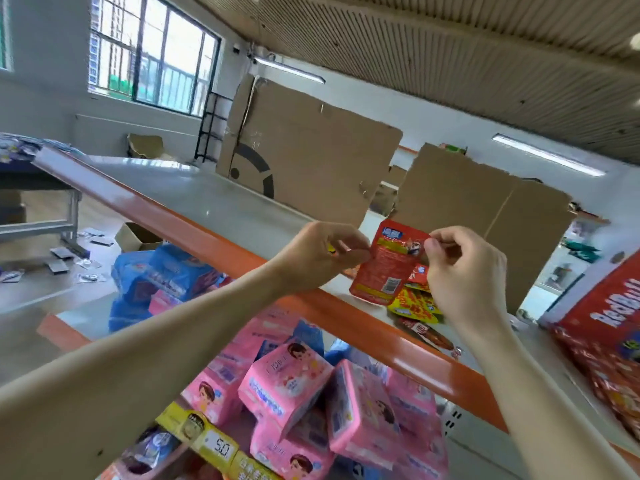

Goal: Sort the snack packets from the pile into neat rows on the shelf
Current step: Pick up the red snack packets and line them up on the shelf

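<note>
Both hands pinch one red foil snack packet by its edges: the left hand has curled fingers clamped on its left side, and the right hand nips its upper right corner. The packet stands upright on the grey shelf with an orange front lip. A small pile of yellow and red snack packets lies just beside it, under the right hand. Brown cardboard sheets stand behind. A red drinks carton sits at right. Pink wrapped packs crowd the lower shelf. A barred window lights the room's far left.
</note>
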`<state>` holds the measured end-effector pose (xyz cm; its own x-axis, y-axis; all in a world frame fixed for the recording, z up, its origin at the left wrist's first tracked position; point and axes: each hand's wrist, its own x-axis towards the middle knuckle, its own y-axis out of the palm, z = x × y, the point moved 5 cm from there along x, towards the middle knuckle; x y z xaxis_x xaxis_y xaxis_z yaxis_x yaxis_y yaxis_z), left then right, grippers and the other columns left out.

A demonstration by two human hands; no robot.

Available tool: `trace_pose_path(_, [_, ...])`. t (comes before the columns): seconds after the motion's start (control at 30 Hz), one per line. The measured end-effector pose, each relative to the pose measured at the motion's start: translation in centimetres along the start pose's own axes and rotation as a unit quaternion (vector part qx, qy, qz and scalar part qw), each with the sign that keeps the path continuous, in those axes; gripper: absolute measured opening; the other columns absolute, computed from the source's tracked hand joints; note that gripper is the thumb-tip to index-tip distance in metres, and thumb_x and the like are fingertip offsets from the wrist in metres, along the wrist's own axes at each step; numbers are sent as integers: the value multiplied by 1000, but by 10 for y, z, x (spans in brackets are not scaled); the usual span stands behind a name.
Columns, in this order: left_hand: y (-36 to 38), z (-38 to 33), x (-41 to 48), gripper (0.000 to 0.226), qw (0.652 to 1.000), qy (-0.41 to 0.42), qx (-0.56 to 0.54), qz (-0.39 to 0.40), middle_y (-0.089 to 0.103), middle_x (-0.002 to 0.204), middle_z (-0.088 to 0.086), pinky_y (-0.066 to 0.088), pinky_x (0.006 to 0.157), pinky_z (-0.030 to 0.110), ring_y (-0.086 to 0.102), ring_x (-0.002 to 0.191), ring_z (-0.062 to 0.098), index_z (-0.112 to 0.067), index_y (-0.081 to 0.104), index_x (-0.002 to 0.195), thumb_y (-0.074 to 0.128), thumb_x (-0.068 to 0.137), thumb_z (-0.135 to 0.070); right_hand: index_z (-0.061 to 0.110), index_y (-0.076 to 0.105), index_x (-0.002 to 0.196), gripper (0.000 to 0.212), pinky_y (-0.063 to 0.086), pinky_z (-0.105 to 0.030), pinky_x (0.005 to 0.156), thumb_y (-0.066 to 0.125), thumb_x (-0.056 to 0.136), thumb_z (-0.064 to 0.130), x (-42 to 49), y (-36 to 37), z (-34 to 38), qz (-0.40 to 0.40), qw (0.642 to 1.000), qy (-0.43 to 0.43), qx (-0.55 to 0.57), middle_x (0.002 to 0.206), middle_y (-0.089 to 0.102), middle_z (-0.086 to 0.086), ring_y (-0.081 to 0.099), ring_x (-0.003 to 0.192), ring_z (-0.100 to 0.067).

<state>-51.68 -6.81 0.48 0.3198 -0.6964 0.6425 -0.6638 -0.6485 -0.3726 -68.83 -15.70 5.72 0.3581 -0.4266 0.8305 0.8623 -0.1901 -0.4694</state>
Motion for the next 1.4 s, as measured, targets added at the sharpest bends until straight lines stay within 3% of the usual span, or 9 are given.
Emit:
trace_pose_path(0.23, [4, -27, -1, 9, 999, -10, -34, -36, 73, 84, -3, 58, 67, 23, 70, 75, 10, -12, 71, 90, 63, 95, -13, 15, 65, 100, 8, 53, -33, 81, 65, 92, 18, -8, -14, -5, -1, 999, 24, 37, 95, 65, 5, 59, 76, 1])
trace_pose_path(0.43, [9, -40, 3, 15, 986, -36, -23, -164, 72, 70, -1, 60, 63, 32, 70, 61, 11, -13, 69, 77, 66, 91, -16, 10, 58, 117, 39, 38, -21, 74, 72, 86, 31, -46, -9, 1, 22, 999, -36, 7, 108, 55, 0, 57, 89, -14])
trace_pose_path(0.57, [27, -55, 4, 13, 983, -58, -19, -173, 71, 62, -2, 59, 60, 31, 69, 59, 11, -13, 71, 76, 66, 87, -17, 16, 58, 116, 53, 51, -35, 69, 69, 77, 51, -59, 2, -3, 47, 995, -26, -85, 108, 56, 1, 60, 93, -22])
trace_pose_path(0.67, [40, -65, 7, 15, 986, -51, 3, -161, 70, 61, -4, 58, 69, 32, 70, 66, 13, -17, 71, 71, 67, 84, -22, 18, 62, 114, 36, 52, -35, 71, 65, 85, 39, -62, 0, -14, 28, 992, 3, -125, 109, 61, 0, 63, 92, -24])
trace_pose_path(0.77, [52, -81, 7, 24, 989, -8, 32, -146, 67, 53, -5, 52, 70, 23, 66, 57, 7, -15, 68, 66, 65, 88, -23, 13, 61, 74, 15, 42, -31, 53, 55, 88, 12, -61, -7, -26, -22, 993, -8, -119, 75, 64, -8, 61, 62, -31])
trace_pose_path(0.83, [57, -87, 6, 30, 987, 37, 45, -147, 66, 52, -6, 51, 69, 24, 64, 55, 9, -16, 68, 64, 63, 92, -26, 15, 44, 59, 32, 25, -30, 46, 55, 87, 4, -60, -11, -42, -33, 995, 23, -90, 52, 53, -5, 49, 46, -27])
trace_pose_path(1.0, [52, -60, 11, 25, 986, -14, 40, -161, 67, 67, -11, 48, 65, 28, 62, 63, 8, -21, 65, 72, 70, 88, -39, 10, 59, 67, 35, 49, -42, 48, 43, 95, 24, -60, -18, -77, -8, 990, 125, 71, 52, 59, -5, 61, 48, -23])
trace_pose_path(1.27, [69, -60, 14, 10, 992, 3, -91, -84, 70, 80, -7, 52, 63, 31, 66, 73, 13, -31, 65, 87, 62, 96, -29, -7, 63, 80, 26, 42, -38, 47, 48, 100, 3, -66, -28, -65, 77, 944, 197, 253, 50, 59, -5, 59, 47, -25])
trace_pose_path(1.4, [83, -69, 5, 11, 983, 44, -158, -80, 64, 73, -12, 48, 61, 29, 57, 66, 11, -23, 62, 89, 58, 99, -23, -15, 56, 80, 29, 37, -36, 52, 48, 100, 4, -74, -43, -62, 89, 943, 200, 252, 60, 55, -33, 60, 46, -18])
